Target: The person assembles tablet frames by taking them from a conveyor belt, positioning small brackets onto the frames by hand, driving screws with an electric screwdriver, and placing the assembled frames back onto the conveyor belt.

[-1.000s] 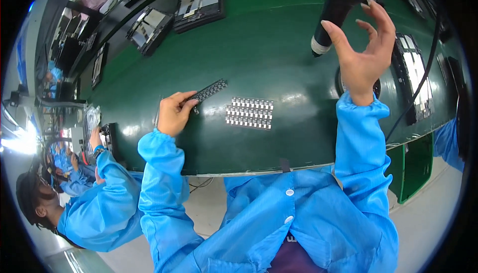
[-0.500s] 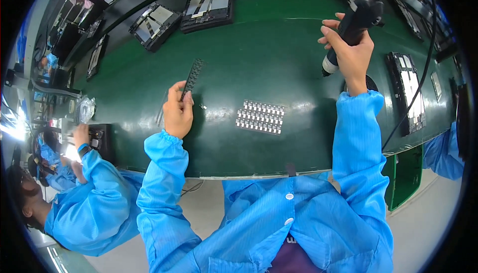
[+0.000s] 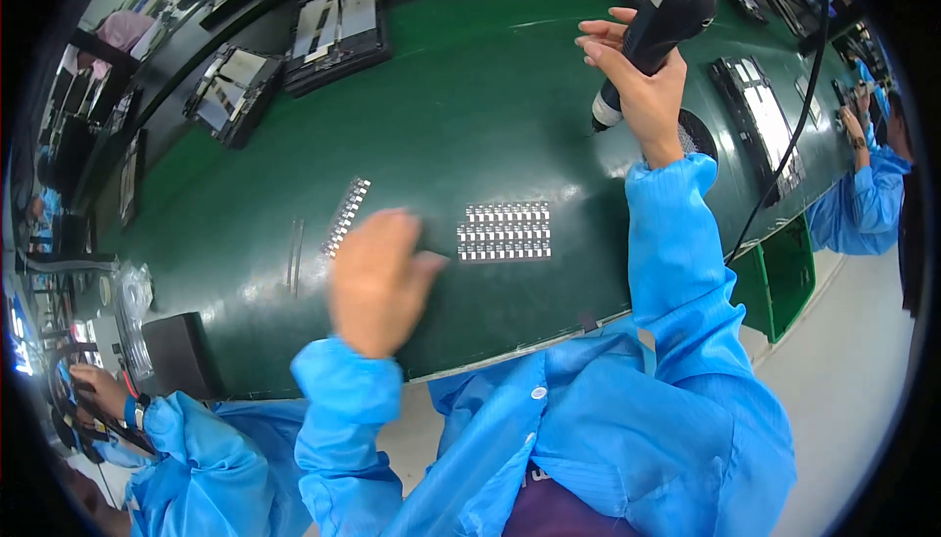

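Note:
My right hand (image 3: 651, 98) is closed round a black electric screwdriver (image 3: 665, 25) with a white collar, its tip tilted down to the left above the green mat. The other fingers of that hand stick out partly. My left hand (image 3: 377, 282) is smeared by motion, so its fingers cannot be read. Just beyond it a dark strip with a row of small white pieces (image 3: 347, 218) lies slanted on the mat, its near end close to the hand. To the right sits a block of similar strips (image 3: 505, 233) in rows. Two thin dark strips (image 3: 295, 258) lie to the left.
Black-framed panel units (image 3: 338, 27) stand along the far side, with another panel unit (image 3: 758, 125) at the right. A round dark dish (image 3: 698, 135) is partly behind my right wrist. The screwdriver's cable (image 3: 789, 155) hangs down the right. A green bin (image 3: 787, 287) stands below the edge. Co-workers sit both sides.
The strip from my left hand now lies on the mat with its white pieces showing. That hand has moved right and nearer. The view has shifted; my right hand still holds the screwdriver.

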Tool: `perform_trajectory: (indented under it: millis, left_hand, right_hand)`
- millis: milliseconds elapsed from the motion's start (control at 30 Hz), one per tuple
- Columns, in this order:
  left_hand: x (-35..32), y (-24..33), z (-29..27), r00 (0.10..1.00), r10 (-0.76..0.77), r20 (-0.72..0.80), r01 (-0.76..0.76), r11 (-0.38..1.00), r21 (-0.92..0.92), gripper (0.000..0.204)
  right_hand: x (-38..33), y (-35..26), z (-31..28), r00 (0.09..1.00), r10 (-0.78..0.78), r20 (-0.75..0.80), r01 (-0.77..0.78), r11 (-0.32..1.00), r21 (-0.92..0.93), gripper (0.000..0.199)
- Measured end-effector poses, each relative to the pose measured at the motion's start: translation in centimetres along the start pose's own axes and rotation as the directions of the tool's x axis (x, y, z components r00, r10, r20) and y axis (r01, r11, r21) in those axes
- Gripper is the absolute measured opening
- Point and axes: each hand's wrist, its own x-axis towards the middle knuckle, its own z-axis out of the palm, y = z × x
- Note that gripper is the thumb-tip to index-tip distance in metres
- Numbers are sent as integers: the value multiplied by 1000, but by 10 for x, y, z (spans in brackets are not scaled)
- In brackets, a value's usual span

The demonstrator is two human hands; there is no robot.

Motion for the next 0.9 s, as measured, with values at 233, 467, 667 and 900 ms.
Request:
perform_trajectory:
  millis: [233, 467, 667, 900]
  left_hand:
    - [11, 49, 41, 887, 46, 459, -54, 999, 4, 79]
    - [38, -4, 8, 944, -35, 328, 4, 995, 95, 61]
    - [144, -106, 13, 954, -206, 217, -14, 693, 721, 55]
    - [138, -239, -37, 647, -759, 71, 317, 353, 880, 31]
  right_hand:
    - [-9, -2, -3, 999, 36, -33, -32, 991, 132, 39]
    - [-16, 1, -16, 993, 106, 43, -109, 992, 63, 38]
    - [-21, 12, -29, 996, 82, 26, -83, 995, 55, 44]
    - [-18, 13, -26, 991, 109, -73, -96, 981, 169, 35]
